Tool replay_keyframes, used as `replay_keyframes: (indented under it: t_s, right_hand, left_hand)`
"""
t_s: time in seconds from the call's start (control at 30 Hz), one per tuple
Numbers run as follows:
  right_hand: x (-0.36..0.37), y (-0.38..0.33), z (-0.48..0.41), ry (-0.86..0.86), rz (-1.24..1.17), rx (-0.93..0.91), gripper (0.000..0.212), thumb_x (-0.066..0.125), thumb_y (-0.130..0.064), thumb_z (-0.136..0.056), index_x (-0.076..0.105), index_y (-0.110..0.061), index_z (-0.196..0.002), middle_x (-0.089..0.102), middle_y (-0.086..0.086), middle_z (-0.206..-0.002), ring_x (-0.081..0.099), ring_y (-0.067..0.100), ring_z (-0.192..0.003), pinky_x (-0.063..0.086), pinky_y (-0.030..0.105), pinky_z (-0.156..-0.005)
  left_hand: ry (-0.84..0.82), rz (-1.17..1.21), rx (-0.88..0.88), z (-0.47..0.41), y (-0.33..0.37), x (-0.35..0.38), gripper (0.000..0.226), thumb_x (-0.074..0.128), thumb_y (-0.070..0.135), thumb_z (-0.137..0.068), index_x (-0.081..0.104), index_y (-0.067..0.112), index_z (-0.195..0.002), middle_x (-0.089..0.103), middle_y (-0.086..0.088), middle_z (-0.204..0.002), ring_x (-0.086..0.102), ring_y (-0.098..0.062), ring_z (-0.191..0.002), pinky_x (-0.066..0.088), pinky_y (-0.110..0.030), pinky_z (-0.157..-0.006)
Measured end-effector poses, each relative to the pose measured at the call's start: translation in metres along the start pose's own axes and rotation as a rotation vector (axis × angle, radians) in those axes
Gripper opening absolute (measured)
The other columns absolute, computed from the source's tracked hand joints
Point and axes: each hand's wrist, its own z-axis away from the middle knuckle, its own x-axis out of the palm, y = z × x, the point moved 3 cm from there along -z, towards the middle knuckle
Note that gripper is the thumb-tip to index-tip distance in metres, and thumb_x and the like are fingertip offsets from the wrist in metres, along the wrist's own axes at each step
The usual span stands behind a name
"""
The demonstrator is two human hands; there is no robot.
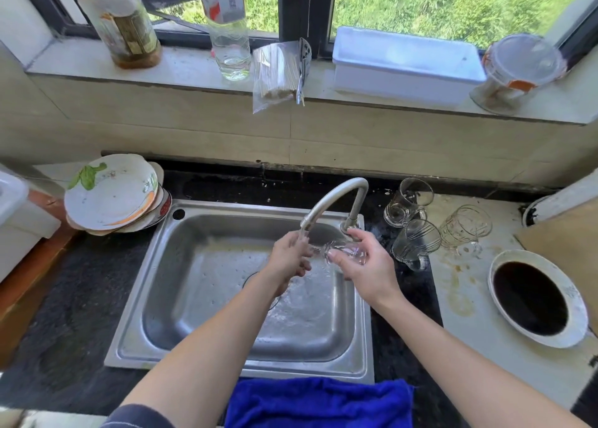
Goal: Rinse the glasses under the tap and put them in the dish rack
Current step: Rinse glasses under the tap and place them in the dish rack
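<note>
Clear glass [344, 251] lies sideways under the tap's [333, 198] running water, over the sink's [161, 298] back right corner; right hand [365, 266] grips it, left hand [289, 256] cups its mouth. Three glasses [417, 240] wait on the counter's right side.

Head view looks steeply down, close above sink [152, 301].

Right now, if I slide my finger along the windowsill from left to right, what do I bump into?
Brown jar → clear bottle → bag of sticks → white box → lidded cup.
</note>
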Motion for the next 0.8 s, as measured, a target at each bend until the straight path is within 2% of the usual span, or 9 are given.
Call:
replay_keyframes:
  t_s: [0.07, 0.2, 0.3, 0.47, 0.53, 0.6, 0.7, 0.73, 0.8]
  right_hand:
    - [0.006, 0.001, 0.0, -0.076, -0.03, 0.055, 0.043, 0.075, -0.037, -0.083, 0.061, -0.029, -0.122, 0.061, -0.007, -0.111, 0.068, 0.012, -0.089, 0.061, 0.035, -0.066]
    - [0.01, -0.003, -0.002, -0.088, -0.209, 0.238, 0.021, 0.061, -0.038, -0.094, 0.063, -0.019, -0.105, 0.064, 0.009, -0.105, 0.07, 0.028, -0.065, 0.052, 0.033, -0.049]
    - [0.016, 0.002, 0.0, -0.119, -0.356, 0.493, 0.023, 0.054, -0.041, -0.097, 0.06, -0.019, -0.102, 0.064, 0.012, -0.1, 0.067, 0.024, -0.056, 0.044, 0.026, -0.043]
    - [0.019, 0.031, -0.002, -0.05, -0.568, 0.76, 0.034, 0.051, -0.042, -0.097, 0.056, -0.009, -0.106, 0.058, 0.015, -0.095, 0.056, 0.02, -0.054, 0.035, 0.022, -0.038]
    - [0.025, 0.042, -0.001, -0.083, -0.611, 0.844, 0.036, 0.048, -0.042, -0.098, 0.052, -0.007, -0.104, 0.057, 0.016, -0.096, 0.053, 0.019, -0.054, 0.033, 0.02, -0.035]
    - [0.033, 0.053, -0.002, -0.125, -0.624, 0.905, 0.041, 0.047, -0.047, -0.097, 0.051, -0.006, -0.104, 0.059, 0.016, -0.096, 0.048, 0.016, -0.05, 0.03, 0.018, -0.034]
    - [0.041, 0.062, 0.0, -0.197, -0.583, 0.958, 0.046, 0.049, -0.05, -0.094, 0.052, -0.006, -0.106, 0.062, 0.014, -0.086, 0.038, 0.011, -0.043, 0.024, 0.017, -0.033]
    - [0.043, 0.063, 0.0, -0.222, -0.569, 0.964, 0.047, 0.049, -0.051, -0.093, 0.053, -0.006, -0.107, 0.063, 0.013, -0.083, 0.037, 0.01, -0.042, 0.024, 0.017, -0.033]
    - [0.043, 0.059, -0.001, -0.241, -0.536, 0.94, 0.047, 0.048, -0.05, -0.094, 0.053, -0.006, -0.108, 0.063, 0.013, -0.085, 0.043, 0.012, -0.045, 0.028, 0.019, -0.036]
  left_hand:
    - [0.062, -0.018, 0.014, 0.001, 0.0, -0.002, 0.019, 0.048, 0.034, -0.099, 0.056, 0.019, -0.093, 0.053, -0.007, -0.075, 0.042, -0.011, -0.043, 0.029, -0.02, -0.037]
    - [-0.019, 0.304, -0.07, 0.008, 0.004, 0.0, 0.014, 0.052, 0.03, -0.097, 0.06, 0.018, -0.099, 0.052, -0.005, -0.077, 0.044, -0.012, -0.052, 0.033, -0.021, -0.044]
    - [-0.099, 0.474, -0.116, 0.008, 0.008, -0.004, 0.008, 0.054, 0.014, -0.095, 0.058, 0.015, -0.101, 0.056, -0.007, -0.085, 0.044, -0.011, -0.055, 0.035, -0.018, -0.043]
    - [-0.22, 0.697, -0.18, 0.015, 0.015, -0.008, 0.017, 0.059, 0.009, -0.086, 0.058, 0.005, -0.103, 0.057, -0.006, -0.079, 0.046, -0.008, -0.053, 0.037, -0.014, -0.043]
    - [-0.256, 0.699, -0.197, 0.018, 0.015, -0.003, 0.024, 0.06, 0.003, -0.081, 0.058, 0.003, -0.105, 0.059, -0.007, -0.08, 0.048, -0.008, -0.053, 0.039, -0.014, -0.043]
    - [-0.267, 0.657, -0.208, 0.021, 0.017, 0.0, 0.019, 0.058, 0.0, -0.085, 0.059, 0.003, -0.103, 0.064, -0.008, -0.084, 0.048, -0.007, -0.051, 0.039, -0.013, -0.043]
    - [-0.223, 0.42, -0.188, 0.022, 0.025, 0.003, 0.004, 0.057, 0.006, -0.092, 0.061, 0.006, -0.092, 0.062, -0.008, -0.078, 0.043, -0.004, -0.041, 0.031, -0.011, -0.035]
    - [-0.193, 0.351, -0.178, 0.021, 0.028, 0.003, 0.007, 0.056, 0.008, -0.093, 0.06, 0.007, -0.088, 0.061, -0.007, -0.075, 0.041, -0.004, -0.039, 0.028, -0.011, -0.033]
    - [-0.172, 0.326, -0.179, 0.02, 0.032, 0.0, 0.01, 0.054, 0.006, -0.093, 0.061, 0.007, -0.086, 0.063, -0.007, -0.074, 0.041, -0.005, -0.039, 0.028, -0.011, -0.034]
